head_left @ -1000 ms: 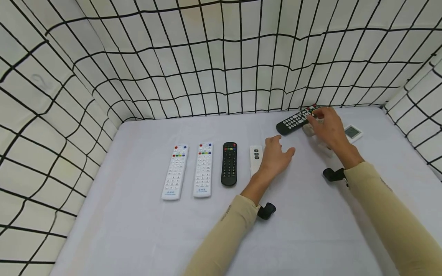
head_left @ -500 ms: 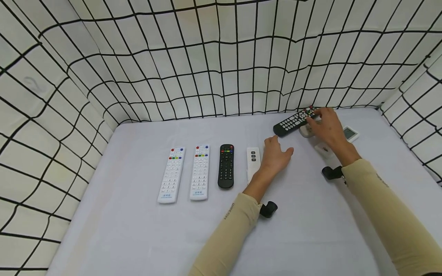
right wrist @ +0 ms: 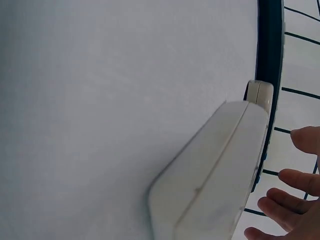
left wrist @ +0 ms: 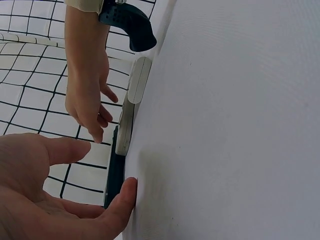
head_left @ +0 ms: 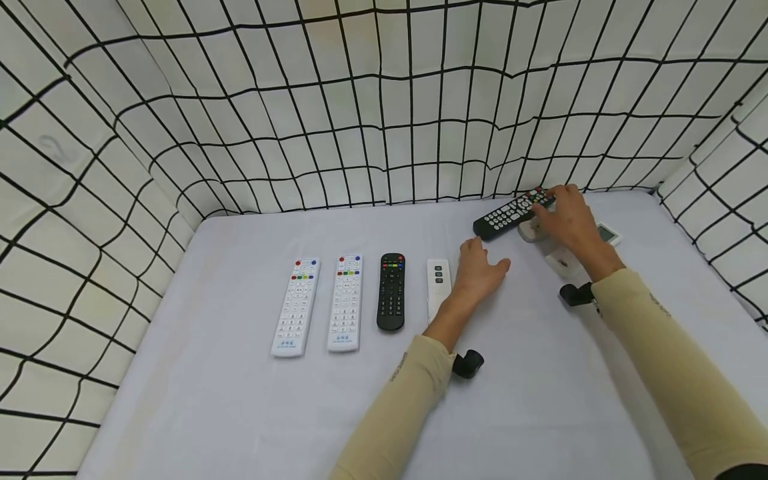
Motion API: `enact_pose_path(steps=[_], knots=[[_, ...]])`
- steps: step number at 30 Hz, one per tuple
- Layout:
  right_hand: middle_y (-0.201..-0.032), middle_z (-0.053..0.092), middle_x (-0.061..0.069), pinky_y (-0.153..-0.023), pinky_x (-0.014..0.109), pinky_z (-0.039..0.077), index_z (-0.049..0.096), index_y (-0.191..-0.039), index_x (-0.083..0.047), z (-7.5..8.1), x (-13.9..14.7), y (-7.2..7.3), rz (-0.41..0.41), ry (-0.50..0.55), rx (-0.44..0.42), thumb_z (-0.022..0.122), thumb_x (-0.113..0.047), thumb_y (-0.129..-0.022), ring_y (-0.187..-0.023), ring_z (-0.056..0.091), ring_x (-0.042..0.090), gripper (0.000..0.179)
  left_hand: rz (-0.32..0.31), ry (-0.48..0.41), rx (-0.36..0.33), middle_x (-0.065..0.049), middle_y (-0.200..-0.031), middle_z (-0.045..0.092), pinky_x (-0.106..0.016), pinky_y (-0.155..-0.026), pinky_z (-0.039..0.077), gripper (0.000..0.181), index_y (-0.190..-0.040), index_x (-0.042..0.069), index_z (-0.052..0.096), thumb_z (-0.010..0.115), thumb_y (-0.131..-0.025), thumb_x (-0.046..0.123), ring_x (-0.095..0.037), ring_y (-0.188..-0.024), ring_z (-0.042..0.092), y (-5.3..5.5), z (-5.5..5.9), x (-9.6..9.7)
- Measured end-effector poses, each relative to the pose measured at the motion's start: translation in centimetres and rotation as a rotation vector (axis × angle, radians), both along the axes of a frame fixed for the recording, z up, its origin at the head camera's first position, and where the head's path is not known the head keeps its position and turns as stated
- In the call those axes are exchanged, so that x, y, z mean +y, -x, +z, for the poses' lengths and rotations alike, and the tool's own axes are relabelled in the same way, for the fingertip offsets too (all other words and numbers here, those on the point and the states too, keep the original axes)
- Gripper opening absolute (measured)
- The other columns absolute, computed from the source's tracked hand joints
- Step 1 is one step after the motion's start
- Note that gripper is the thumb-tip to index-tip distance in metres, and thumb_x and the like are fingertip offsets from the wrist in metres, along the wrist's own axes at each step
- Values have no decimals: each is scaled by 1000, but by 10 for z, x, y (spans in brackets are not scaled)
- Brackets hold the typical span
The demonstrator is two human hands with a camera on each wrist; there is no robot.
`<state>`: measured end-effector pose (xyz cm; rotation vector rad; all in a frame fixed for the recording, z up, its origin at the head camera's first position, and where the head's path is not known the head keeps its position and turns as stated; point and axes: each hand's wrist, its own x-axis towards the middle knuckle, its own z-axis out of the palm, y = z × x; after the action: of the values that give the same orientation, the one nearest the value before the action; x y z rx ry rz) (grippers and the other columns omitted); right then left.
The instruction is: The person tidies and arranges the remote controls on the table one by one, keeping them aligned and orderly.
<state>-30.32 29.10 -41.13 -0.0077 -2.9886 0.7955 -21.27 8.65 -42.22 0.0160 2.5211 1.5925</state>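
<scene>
A black remote (head_left: 505, 217) with pale buttons lies slantwise at the back right of the white table. My right hand (head_left: 573, 220) hovers over its far end, fingers spread. In the right wrist view its fingers (right wrist: 302, 181) are apart from the remote. My left hand (head_left: 479, 272) is near the remote's close end, thumb and fingers parted, holding nothing. The left wrist view shows its fingertip (left wrist: 129, 190) by the table, beside the black remote (left wrist: 115, 170). Under my right hand lie a beige remote (head_left: 531, 230) and a white one (head_left: 564, 262), both partly hidden.
Left of my hands, two white remotes (head_left: 295, 307) (head_left: 345, 303), a smaller black remote (head_left: 391, 291) and a slim white remote (head_left: 439, 283) stand in a row. A white remote with a screen (head_left: 609, 233) lies beyond my right wrist. Black netting (head_left: 384, 127) borders the table.
The head view has shifted slightly, so the remotes appear a little lower and farther left. Both hands have stayed nearly in place beside the black remote.
</scene>
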Motion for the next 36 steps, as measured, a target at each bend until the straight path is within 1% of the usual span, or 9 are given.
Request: enact_pose_path(steps=[6, 12, 14, 19, 21, 26, 33, 35, 36], knots=[[-160, 30, 36, -115, 71, 34, 39, -153, 6, 2, 5, 4, -6, -11, -32, 46, -42, -109, -141, 38, 58, 66, 9, -20, 2, -23, -163, 33, -35, -116, 48, 75, -159, -7, 31, 66, -98, 18, -29, -141, 55, 4, -1, 2], [-162, 29, 36, -117, 72, 32, 36, -157, 2, 3, 6, 11, 20, -19, -73, 48, -42, -109, -143, 35, 60, 67, 41, -58, 13, -23, -163, 34, -33, -111, 51, 76, -159, -7, 30, 68, -97, 15, -28, -137, 59, 9, -4, 2], [-162, 28, 36, -119, 73, 27, 35, -158, 2, 3, 5, 14, 35, -21, -85, 49, -41, -108, -145, 33, 60, 67, 42, -63, 4, -23, -164, 32, -34, -111, 51, 76, -160, -6, 29, 67, -98, 15, -28, -137, 58, 10, -4, 1], [-166, 24, 35, -121, 79, 5, 33, -158, 3, 2, 3, 17, 72, -15, -122, 51, -39, -108, -153, 22, 57, 69, 41, -57, -25, -20, -167, 30, -35, -107, 53, 75, -162, -2, 26, 66, -101, 16, -26, -136, 57, 13, -4, -1], [-166, 25, 35, -120, 80, 2, 33, -159, 3, 0, 3, 18, 82, -12, -126, 52, -40, -107, -154, 21, 57, 70, 45, -56, -31, -18, -167, 31, -34, -106, 54, 75, -162, -1, 26, 66, -101, 16, -24, -135, 58, 13, -4, -1], [-164, 30, 34, -120, 80, 0, 35, -157, 3, -2, 5, 20, 77, -3, -107, 53, -40, -106, -153, 23, 57, 69, 44, -62, -22, -17, -166, 34, -33, -102, 55, 75, -162, 0, 27, 67, -100, 15, -24, -133, 59, 15, -3, 0], [-165, 30, 33, -121, 79, -2, 37, -156, 2, -4, 10, 21, 62, 34, -118, 56, -38, -105, -154, 21, 56, 67, 43, -57, -21, -16, -164, 39, -32, -102, 55, 76, -162, -1, 27, 67, -99, 14, -24, -131, 61, 20, -6, 2], [-165, 30, 33, -122, 78, 0, 37, -155, 2, -3, 11, 21, 60, 45, -120, 57, -37, -105, -154, 21, 56, 67, 45, -71, -20, -17, -163, 41, -33, -102, 55, 75, -162, -1, 29, 67, -99, 13, -25, -131, 61, 20, -6, 2], [-165, 30, 33, -123, 77, 3, 38, -155, 2, -4, 11, 20, 59, 49, -121, 57, -37, -105, -154, 23, 56, 66, 49, -85, -17, -17, -162, 41, -34, -101, 56, 74, -161, -1, 30, 68, -99, 12, -26, -130, 62, 20, -6, 2]])
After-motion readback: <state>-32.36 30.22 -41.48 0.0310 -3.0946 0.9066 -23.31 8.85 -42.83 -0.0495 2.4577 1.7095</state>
